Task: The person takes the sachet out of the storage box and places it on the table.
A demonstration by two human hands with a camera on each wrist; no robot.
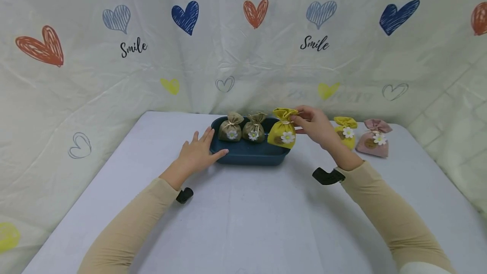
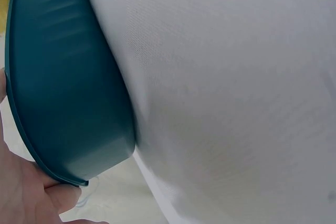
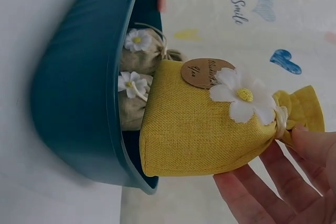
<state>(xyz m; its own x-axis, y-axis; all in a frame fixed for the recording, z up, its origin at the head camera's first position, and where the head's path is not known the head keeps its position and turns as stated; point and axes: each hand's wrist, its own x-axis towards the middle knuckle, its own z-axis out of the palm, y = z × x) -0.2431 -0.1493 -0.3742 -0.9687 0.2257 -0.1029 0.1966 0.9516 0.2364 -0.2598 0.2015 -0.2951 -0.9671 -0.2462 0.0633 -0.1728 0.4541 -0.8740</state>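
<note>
My right hand (image 1: 316,127) pinches a yellow drawstring pouch (image 1: 282,132) by its tied neck, over the right end of a dark teal basin (image 1: 249,158). In the right wrist view, that pouch (image 3: 205,124) shows a white daisy and a round brown tag, its base overlapping the rim. Two brownish-grey pouches with daisies, one on the left (image 1: 230,129) and one near the middle (image 1: 254,129), sit inside the basin. My left hand (image 1: 195,153) rests at the basin's left end, fingers spread. In the left wrist view, its fingers (image 2: 64,196) touch the rim from outside.
Right of the basin, another yellow pouch (image 1: 345,132) stands on the white table (image 1: 247,219), partly behind my right hand and wrist. Beside it is a pink pouch (image 1: 374,141) with a daisy. A white sheet printed with hearts (image 1: 255,14) hangs behind the table.
</note>
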